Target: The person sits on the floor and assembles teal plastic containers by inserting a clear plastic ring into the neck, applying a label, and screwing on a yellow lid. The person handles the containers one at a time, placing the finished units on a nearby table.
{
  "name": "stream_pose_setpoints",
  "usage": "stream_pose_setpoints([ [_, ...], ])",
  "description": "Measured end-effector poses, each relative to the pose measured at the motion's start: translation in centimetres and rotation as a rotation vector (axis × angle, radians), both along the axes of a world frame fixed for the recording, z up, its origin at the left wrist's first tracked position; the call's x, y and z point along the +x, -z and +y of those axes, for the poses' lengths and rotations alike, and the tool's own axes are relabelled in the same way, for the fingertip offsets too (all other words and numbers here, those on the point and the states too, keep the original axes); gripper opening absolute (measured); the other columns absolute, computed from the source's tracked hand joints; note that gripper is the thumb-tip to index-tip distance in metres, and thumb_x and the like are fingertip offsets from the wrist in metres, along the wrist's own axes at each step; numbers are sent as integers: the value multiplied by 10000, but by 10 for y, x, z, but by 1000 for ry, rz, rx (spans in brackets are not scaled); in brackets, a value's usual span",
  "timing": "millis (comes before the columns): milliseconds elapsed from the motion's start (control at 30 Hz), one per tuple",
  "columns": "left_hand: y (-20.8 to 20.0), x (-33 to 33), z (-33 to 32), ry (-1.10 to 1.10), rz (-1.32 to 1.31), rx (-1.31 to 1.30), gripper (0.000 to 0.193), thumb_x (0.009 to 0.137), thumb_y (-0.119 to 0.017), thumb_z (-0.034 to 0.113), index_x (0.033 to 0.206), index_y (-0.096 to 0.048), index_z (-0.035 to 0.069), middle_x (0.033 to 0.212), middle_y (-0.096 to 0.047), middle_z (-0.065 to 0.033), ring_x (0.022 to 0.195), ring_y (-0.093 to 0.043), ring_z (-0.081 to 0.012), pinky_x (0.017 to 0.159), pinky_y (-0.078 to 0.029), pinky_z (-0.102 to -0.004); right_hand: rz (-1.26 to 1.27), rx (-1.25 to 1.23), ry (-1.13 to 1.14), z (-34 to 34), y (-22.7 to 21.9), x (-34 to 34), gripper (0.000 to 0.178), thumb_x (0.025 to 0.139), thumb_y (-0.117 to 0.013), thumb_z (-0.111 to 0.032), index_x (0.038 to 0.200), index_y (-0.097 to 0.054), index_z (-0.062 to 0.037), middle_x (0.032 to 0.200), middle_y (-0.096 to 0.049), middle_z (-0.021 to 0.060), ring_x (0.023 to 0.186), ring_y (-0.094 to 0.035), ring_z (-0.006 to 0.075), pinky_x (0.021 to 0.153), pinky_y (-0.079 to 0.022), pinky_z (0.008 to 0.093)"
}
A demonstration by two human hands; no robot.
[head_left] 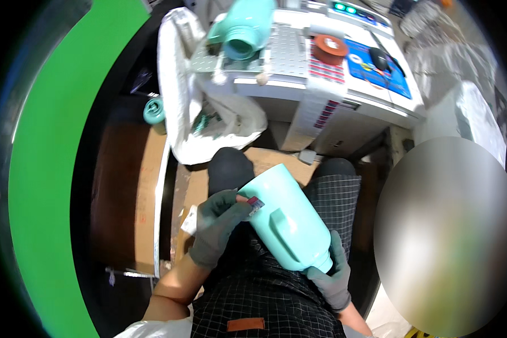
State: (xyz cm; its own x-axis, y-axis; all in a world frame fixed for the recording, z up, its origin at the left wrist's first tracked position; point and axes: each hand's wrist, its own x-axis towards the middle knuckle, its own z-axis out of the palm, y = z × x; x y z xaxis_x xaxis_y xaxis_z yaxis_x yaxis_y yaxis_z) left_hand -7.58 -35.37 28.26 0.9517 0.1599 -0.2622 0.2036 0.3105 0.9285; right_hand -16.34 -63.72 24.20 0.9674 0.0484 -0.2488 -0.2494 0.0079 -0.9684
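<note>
A mint-green plastic jug (pixel 290 225) with a moulded handle lies tilted across my lap, its wide end up to the left and its narrow neck down to the right. My right hand (pixel 332 276), in a grey glove, is closed around the neck end. At the wide end, the gloved thumb and fingers of my left hand (pixel 217 222) pinch a small dark red and grey label (pixel 256 205) against the jug's side. A bare fingertip pokes out of the left glove. Whether the label is stuck down, I cannot tell.
Ahead stands a white machine table (pixel 287 84) bearing another mint-green jug (pixel 247 34), a roll of brown tape (pixel 329 49) and a label strip (pixel 315 112). An open white sack (pixel 180 112) hangs at its left. A cardboard box (pixel 146 197) stands on my left.
</note>
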Motion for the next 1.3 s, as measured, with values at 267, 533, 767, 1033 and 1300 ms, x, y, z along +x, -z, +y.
stream_pose_setpoints([
  [267,13,-8,29,52,122,61,188,921,-740,151,1011,-730,-15,852,-727,-68,768,-671,-120,733,-542,-271,-182,-308,-107,11,21,-1,1076,728,-922,-240,1548,-344,150,1402,-601,250,1258,-634,301,1076,-503,400],
  [533,21,-10,22,9,106,369,239,880,-821,227,978,-721,33,781,-677,4,738,-616,-58,698,-519,-253,-367,-546,-196,13,15,-1,1045,693,-945,-317,1509,-426,80,1348,-576,253,1151,-667,348,979,-552,423],
  [767,35,-15,65,3,7,694,485,796,-885,93,1182,-592,62,1153,-643,-93,974,-641,-144,853,-574,-303,-410,-639,-318,4,13,6,1190,681,-960,-370,1585,-290,14,1485,-443,342,1297,-568,468,1047,-512,513],
  [1033,46,71,29,249,-312,629,746,878,-827,250,1457,-486,-76,1381,-587,-254,1288,-571,-371,1101,-448,-452,159,377,13,-5,-2,27,916,915,-731,-342,1631,-272,-1,1487,-537,214,1314,-590,305,1096,-498,422],
  [1300,-33,298,79,-61,-1335,2033,708,838,-657,81,1509,-459,190,1482,-498,-136,1363,-472,-415,1128,-409,-593,-346,396,240,-36,-58,91,932,963,-638,-514,1670,-204,-92,1659,-330,155,1485,-411,353,1198,-393,506],
])
